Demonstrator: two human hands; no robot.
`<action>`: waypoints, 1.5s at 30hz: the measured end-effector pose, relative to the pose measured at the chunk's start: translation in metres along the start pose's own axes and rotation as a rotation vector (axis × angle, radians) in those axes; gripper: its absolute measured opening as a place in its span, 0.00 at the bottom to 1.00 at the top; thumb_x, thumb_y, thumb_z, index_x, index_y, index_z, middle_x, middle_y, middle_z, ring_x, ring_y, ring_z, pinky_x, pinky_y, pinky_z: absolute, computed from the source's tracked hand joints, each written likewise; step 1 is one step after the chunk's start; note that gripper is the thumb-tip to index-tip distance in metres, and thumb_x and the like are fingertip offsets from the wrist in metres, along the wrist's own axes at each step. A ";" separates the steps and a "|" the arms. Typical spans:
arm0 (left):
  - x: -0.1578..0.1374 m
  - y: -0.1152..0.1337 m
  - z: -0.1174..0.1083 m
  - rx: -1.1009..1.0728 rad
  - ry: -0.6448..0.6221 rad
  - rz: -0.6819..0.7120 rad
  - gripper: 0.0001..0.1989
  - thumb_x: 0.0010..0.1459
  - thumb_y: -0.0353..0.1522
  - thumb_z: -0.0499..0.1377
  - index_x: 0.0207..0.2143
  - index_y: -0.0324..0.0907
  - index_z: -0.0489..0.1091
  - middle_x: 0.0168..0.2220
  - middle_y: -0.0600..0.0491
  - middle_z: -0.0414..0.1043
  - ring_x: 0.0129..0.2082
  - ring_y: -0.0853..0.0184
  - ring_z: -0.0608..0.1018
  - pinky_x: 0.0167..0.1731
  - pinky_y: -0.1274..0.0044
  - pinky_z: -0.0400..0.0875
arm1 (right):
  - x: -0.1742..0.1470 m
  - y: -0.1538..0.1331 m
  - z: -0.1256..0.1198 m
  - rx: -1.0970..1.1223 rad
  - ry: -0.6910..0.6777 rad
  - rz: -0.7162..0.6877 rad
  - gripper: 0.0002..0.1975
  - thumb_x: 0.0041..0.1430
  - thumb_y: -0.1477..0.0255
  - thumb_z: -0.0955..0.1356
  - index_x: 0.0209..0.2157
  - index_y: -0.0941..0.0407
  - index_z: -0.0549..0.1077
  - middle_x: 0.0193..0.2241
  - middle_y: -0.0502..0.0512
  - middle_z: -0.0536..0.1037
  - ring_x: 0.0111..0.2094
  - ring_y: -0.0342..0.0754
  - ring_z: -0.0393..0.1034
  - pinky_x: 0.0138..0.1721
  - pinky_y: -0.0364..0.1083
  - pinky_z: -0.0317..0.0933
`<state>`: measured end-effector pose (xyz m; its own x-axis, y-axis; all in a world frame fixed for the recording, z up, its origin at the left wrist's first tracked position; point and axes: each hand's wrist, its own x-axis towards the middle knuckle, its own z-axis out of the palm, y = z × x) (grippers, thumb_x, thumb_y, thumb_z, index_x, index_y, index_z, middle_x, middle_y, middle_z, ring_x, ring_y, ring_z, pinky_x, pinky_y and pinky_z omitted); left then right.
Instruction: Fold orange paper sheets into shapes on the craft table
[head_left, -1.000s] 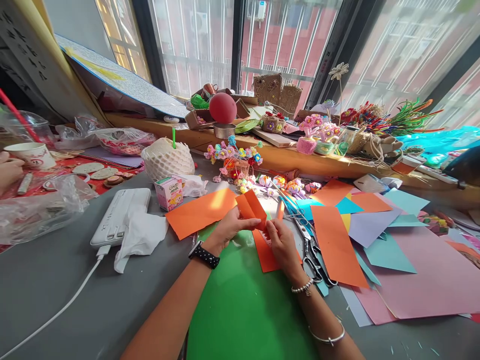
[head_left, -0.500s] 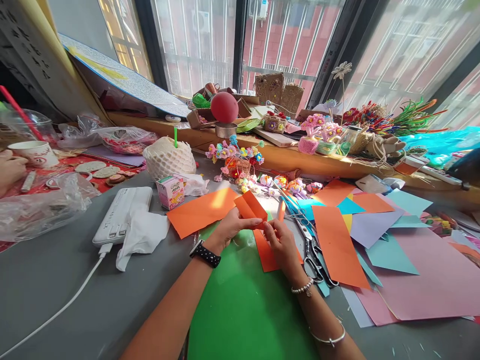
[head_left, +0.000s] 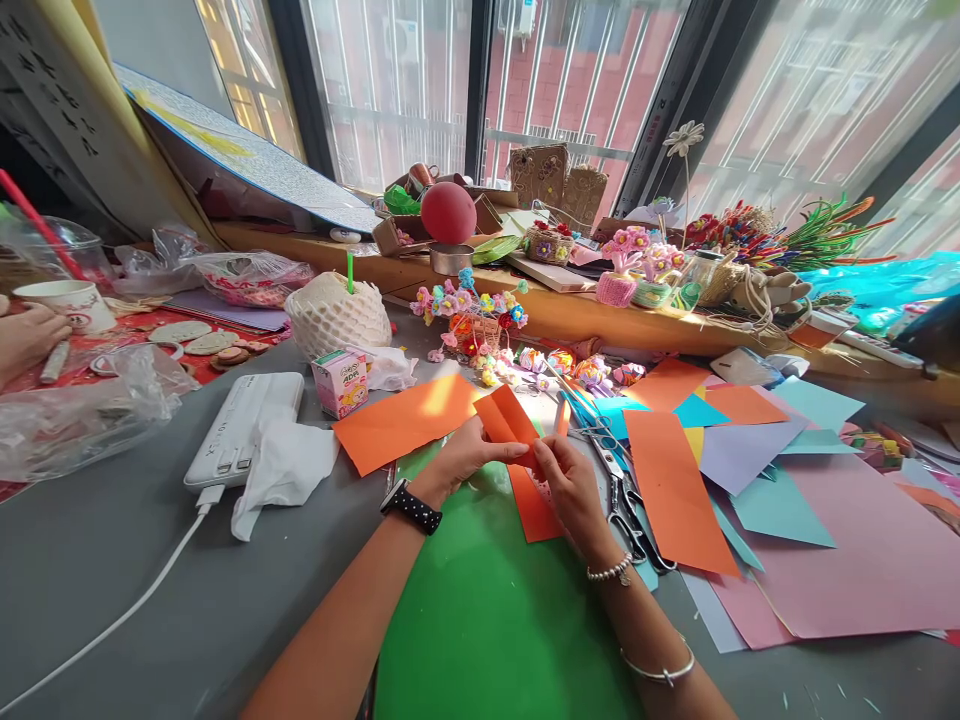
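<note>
Between both hands is a small folded piece of orange paper (head_left: 507, 412), creased across its middle and held above the green mat (head_left: 502, 610). My left hand (head_left: 469, 458) grips its left and lower side, thumb laid along the near edge. The fingers of my right hand (head_left: 568, 482) pinch its lower right corner. Beneath my hands, another orange paper strip (head_left: 534, 510) lies on the mat, partly covered by my right hand. A pair of scissors (head_left: 624, 510) rests just right of that hand. A larger orange sheet (head_left: 409, 422) lies beyond my left hand.
Coloured paper sheets (head_left: 847, 540) spread over the right side. At left are a white power bank (head_left: 244, 430) with a cable, a tissue (head_left: 289, 475) and a small pink carton (head_left: 340, 384). Crochet flowers (head_left: 472, 320) stand ahead. Another person's hand (head_left: 26, 335) is at far left.
The folded orange paper has shifted slightly right, and my right hand's fingers have moved a little along its corner. The other person's hand at far left has moved slightly.
</note>
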<state>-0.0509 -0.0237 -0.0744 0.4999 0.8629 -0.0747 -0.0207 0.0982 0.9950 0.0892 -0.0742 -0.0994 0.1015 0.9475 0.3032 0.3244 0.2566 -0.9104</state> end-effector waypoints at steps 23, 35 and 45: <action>0.001 -0.002 0.000 -0.113 0.032 -0.006 0.22 0.41 0.36 0.64 0.38 0.37 0.62 0.32 0.49 0.72 0.32 0.65 0.75 0.34 0.74 0.69 | 0.001 -0.011 -0.004 -0.058 0.057 0.029 0.13 0.55 0.64 0.59 0.21 0.55 0.62 0.18 0.47 0.67 0.20 0.41 0.61 0.23 0.41 0.55; 0.001 -0.004 0.000 -0.082 -0.016 0.035 0.21 0.37 0.33 0.66 0.34 0.37 0.63 0.30 0.52 0.70 0.30 0.67 0.74 0.31 0.76 0.68 | 0.002 -0.005 -0.003 -0.073 0.062 0.040 0.18 0.56 0.61 0.58 0.18 0.55 0.62 0.16 0.48 0.65 0.19 0.42 0.59 0.22 0.41 0.53; 0.000 -0.001 -0.002 -0.075 0.042 0.067 0.15 0.39 0.34 0.65 0.27 0.37 0.65 0.25 0.56 0.68 0.27 0.71 0.72 0.27 0.80 0.66 | 0.002 -0.003 -0.001 0.082 -0.129 0.102 0.13 0.51 0.62 0.64 0.24 0.57 0.68 0.21 0.51 0.71 0.24 0.44 0.66 0.25 0.42 0.59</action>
<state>-0.0528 -0.0229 -0.0751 0.4581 0.8888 -0.0127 -0.1181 0.0750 0.9902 0.0897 -0.0731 -0.0960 0.0071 0.9847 0.1742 0.2406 0.1674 -0.9561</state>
